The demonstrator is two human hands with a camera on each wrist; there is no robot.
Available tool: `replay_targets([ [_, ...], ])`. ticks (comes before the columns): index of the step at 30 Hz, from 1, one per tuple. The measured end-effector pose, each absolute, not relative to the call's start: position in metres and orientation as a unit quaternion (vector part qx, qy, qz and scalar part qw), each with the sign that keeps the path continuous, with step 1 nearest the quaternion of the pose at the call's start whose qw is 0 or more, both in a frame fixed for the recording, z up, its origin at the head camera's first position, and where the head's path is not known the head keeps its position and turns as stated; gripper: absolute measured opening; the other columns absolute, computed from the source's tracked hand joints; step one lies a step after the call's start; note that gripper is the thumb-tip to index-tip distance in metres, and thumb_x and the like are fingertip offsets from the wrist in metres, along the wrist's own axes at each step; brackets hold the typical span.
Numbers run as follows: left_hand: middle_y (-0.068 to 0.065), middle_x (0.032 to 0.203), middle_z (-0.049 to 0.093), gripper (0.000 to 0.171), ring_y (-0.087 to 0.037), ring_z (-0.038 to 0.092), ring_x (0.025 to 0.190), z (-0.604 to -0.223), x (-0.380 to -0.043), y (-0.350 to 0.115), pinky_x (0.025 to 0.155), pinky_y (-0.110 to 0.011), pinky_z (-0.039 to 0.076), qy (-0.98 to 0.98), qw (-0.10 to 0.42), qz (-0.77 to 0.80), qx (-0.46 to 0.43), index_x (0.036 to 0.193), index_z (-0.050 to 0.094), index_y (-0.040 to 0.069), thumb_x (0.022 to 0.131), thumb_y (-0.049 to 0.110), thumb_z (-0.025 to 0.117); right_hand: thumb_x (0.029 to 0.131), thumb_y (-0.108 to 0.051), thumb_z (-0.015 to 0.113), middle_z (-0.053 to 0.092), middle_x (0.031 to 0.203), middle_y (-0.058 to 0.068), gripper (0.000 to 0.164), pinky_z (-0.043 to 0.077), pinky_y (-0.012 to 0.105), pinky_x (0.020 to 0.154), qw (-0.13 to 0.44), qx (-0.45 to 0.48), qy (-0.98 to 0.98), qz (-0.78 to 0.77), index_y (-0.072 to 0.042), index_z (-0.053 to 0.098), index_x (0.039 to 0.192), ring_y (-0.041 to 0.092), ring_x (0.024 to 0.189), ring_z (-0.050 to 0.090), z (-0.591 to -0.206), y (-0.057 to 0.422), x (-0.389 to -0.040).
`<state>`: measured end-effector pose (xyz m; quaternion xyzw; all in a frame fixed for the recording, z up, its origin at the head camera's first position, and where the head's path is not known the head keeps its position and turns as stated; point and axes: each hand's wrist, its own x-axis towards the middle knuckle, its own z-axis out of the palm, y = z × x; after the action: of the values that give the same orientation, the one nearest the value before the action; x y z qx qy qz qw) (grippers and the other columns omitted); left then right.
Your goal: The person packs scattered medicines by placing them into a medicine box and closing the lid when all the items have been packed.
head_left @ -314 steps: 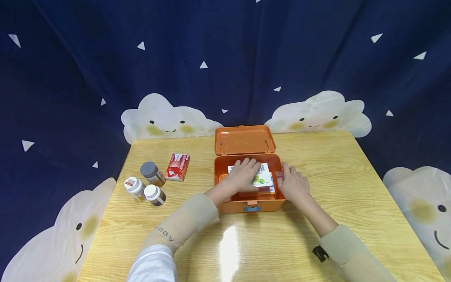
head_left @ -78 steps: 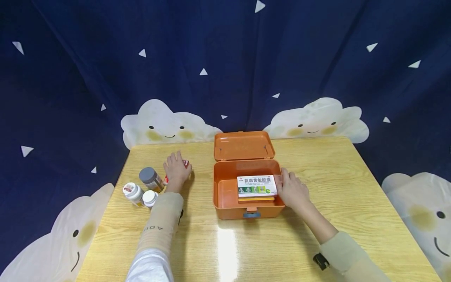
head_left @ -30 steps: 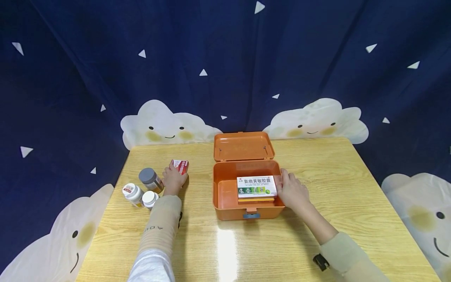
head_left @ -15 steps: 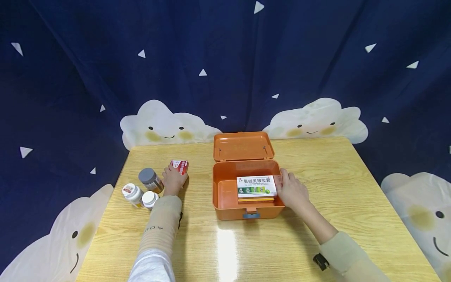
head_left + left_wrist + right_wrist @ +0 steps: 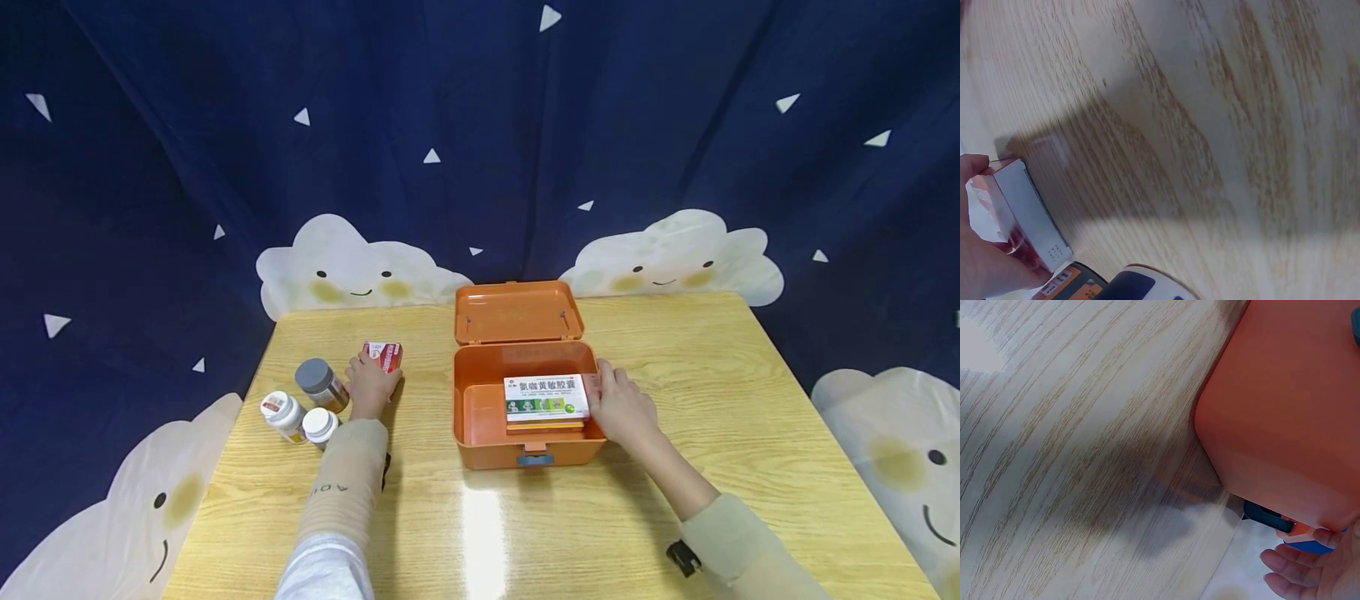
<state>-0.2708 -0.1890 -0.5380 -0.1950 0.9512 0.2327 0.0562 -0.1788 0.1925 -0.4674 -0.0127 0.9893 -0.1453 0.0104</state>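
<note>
My left hand (image 5: 371, 386) holds a small red-and-white medicine box (image 5: 387, 354) at the table's left side. In the left wrist view, finger and thumb grip the two ends of this carton (image 5: 1030, 209). My right hand (image 5: 624, 406) grips the right wall of an orange storage box (image 5: 487, 454), thumb over the rim. The right wrist view has the fingers (image 5: 1294, 565) beside the wall, partly cut off. Inside the storage box a white-and-green medicine box (image 5: 546, 396) lies flat on other packets with orange edges.
Left of my left hand stand a grey-capped bottle (image 5: 322, 383), a white bottle with a red-marked lid (image 5: 282, 415) and a white-capped bottle (image 5: 320, 423), close together. The storage box's lid (image 5: 519, 312) is tipped back behind it. A dark blue curtain (image 5: 480, 125) hangs behind the table (image 5: 690, 350).
Since the earliest frame, my left hand has left the packets in the storage box and gone left to the red-and-white medicine box. Over the last second both hands have stayed nearly still.
</note>
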Motion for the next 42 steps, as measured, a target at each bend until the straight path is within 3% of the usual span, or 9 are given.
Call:
replay_targets([
  [12, -0.027, 0.119, 0.034, 0.080, -0.041, 0.033, 0.112, -0.537, -0.274, -0.181, 0.087, -0.056, 0.034, 0.947, -0.004, 0.260, -0.189, 0.127, 0.027, -0.007, 0.077, 0.042, 0.064, 0.092, -0.024, 0.044, 0.049, 0.111, 0.026, 0.048, 0.044, 0.054, 0.064, 0.012, -0.014, 0.989, -0.147, -0.001, 0.033, 0.133, 0.042, 0.089, 0.054, -0.468, 0.193, -0.179],
  [32, -0.024, 0.123, 0.035, 0.086, -0.038, 0.033, 0.115, -0.519, -0.281, -0.155, 0.090, -0.056, 0.033, 0.925, -0.083, 0.336, -0.155, 0.133, 0.026, -0.004, 0.073, 0.038, 0.071, 0.092, -0.024, 0.044, 0.049, 0.113, 0.026, 0.050, 0.045, 0.054, 0.066, 0.012, -0.009, 0.989, -0.147, -0.001, 0.032, 0.134, 0.042, 0.092, 0.054, -0.469, 0.193, -0.179],
  [42, -0.024, 0.129, 0.034, 0.089, -0.037, 0.032, 0.119, -0.509, -0.282, -0.147, 0.094, -0.055, 0.031, 0.919, -0.115, 0.352, -0.135, 0.135, 0.026, -0.004, 0.071, 0.038, 0.072, 0.092, -0.026, 0.044, 0.051, 0.109, 0.026, 0.048, 0.045, 0.053, 0.062, -0.004, -0.015, 0.989, -0.146, -0.002, 0.034, 0.133, 0.042, 0.086, 0.055, -0.470, 0.194, -0.178],
])
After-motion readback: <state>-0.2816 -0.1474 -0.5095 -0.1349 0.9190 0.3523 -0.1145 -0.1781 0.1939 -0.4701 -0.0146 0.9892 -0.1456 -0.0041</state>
